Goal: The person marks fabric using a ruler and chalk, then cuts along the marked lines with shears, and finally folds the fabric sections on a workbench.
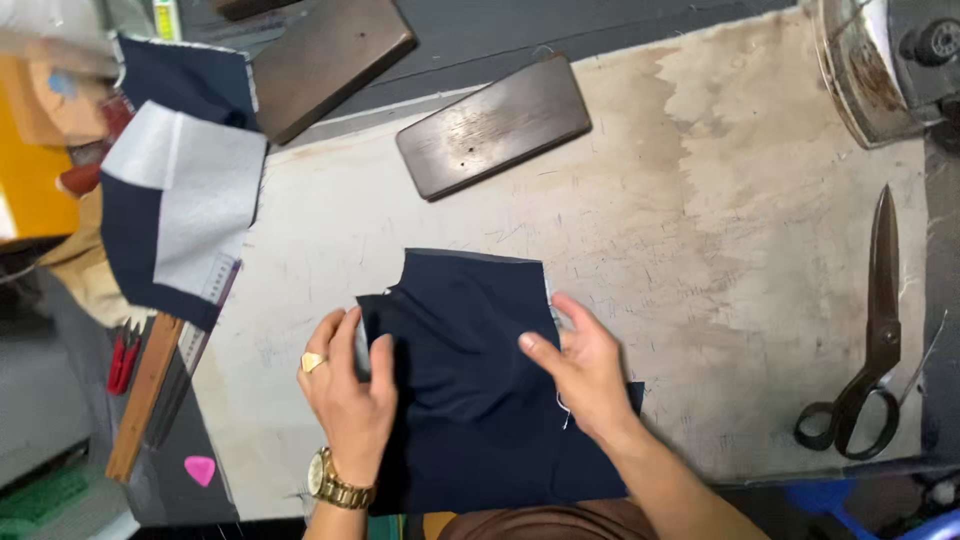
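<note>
Head view: the navy fabric piece (pixel 480 380) lies flat on the scorched worktop (pixel 700 250), near its front edge. The left hand (pixel 350 385) presses the cloth's left edge with spread fingers; the right hand (pixel 585 370) rests on its right side, thumb and fingers loosely open, gripping nothing firmly. With uneven pressure, the layers could slide out of line or crease. The large shears (pixel 870 340) lie well apart; the wooden block (pixel 495 125) sits beyond.

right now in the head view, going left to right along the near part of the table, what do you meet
pink chalk piece → left hand → navy fabric → right hand → black scissors
</note>
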